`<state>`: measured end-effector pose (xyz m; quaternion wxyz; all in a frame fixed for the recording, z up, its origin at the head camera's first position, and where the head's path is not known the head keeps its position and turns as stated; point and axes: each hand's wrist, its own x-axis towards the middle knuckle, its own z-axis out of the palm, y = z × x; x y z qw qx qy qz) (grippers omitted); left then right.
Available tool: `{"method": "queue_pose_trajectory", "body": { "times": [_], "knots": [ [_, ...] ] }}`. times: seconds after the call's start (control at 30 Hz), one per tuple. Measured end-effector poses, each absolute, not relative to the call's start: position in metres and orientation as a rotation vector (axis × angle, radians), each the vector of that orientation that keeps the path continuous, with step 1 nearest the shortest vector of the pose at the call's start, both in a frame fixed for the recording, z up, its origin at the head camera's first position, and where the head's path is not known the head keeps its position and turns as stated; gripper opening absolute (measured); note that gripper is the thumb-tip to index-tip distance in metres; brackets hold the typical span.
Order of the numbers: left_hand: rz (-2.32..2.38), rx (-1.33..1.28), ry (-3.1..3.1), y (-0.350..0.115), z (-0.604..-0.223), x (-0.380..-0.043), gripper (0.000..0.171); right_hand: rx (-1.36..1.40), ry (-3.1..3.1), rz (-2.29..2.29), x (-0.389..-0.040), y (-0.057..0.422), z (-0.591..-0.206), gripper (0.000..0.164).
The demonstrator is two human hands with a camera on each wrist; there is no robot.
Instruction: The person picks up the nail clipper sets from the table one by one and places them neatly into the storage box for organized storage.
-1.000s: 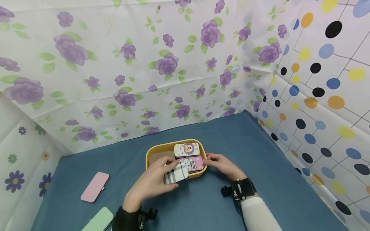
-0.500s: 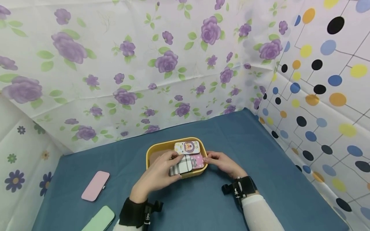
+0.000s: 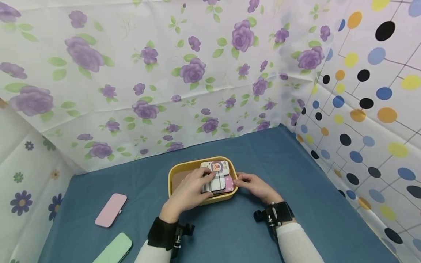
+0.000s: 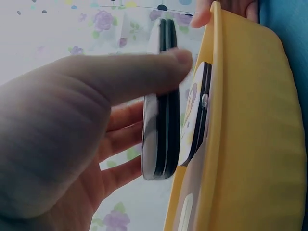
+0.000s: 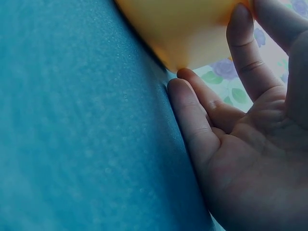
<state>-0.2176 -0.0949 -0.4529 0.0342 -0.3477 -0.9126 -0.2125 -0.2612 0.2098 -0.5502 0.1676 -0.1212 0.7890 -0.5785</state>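
Note:
My left hand (image 3: 189, 191) grips a small black-and-white plaid hinged case (image 3: 218, 182) over the yellow basket (image 3: 221, 198), thumb on one side and fingers on the other. In the left wrist view, the plaid case (image 4: 168, 127) shows its dark edge and stands apart from a lion-print case (image 4: 195, 113). Inside the basket's right half, the lion-print case lies at the back and a pink patterned case (image 3: 229, 183) in front, partly covered by the plaid one. My right hand (image 3: 256, 188) pinches the basket's right rim, its other fingers against the outside (image 5: 197, 38).
A pink case (image 3: 111, 210) and a green case (image 3: 115, 250) lie on the blue cloth (image 3: 236, 233) at the left. Behind the cloth hangs a floral curtain (image 3: 158, 87); a dotted curtain (image 3: 368, 120) stands at the right.
My left hand has moved the plaid case right and slightly back, so it now covers more of the pink patterned case. The right hand keeps its place at the rim.

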Motion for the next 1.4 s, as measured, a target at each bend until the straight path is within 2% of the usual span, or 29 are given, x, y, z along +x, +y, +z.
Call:
{"method": "queue_pose_trajectory", "body": {
  "times": [0.3,0.97,1.4],
  "knots": [
    [-0.637,-0.992,-2.845,-0.084,-0.462,-0.225,0.070,-0.365,2.241,-1.659,-0.260,0.210,-0.551,0.029],
    [-0.533,-1.058,-2.828,-0.052,-0.478,-0.232,0.063,-0.387,2.211,-1.663,-0.261,0.211,-0.552,0.028],
    [-0.622,-1.062,-2.846,-0.053,-0.476,-0.230,0.061,-0.396,2.195,-1.664,-0.261,0.212,-0.550,0.028]
  ]
}}
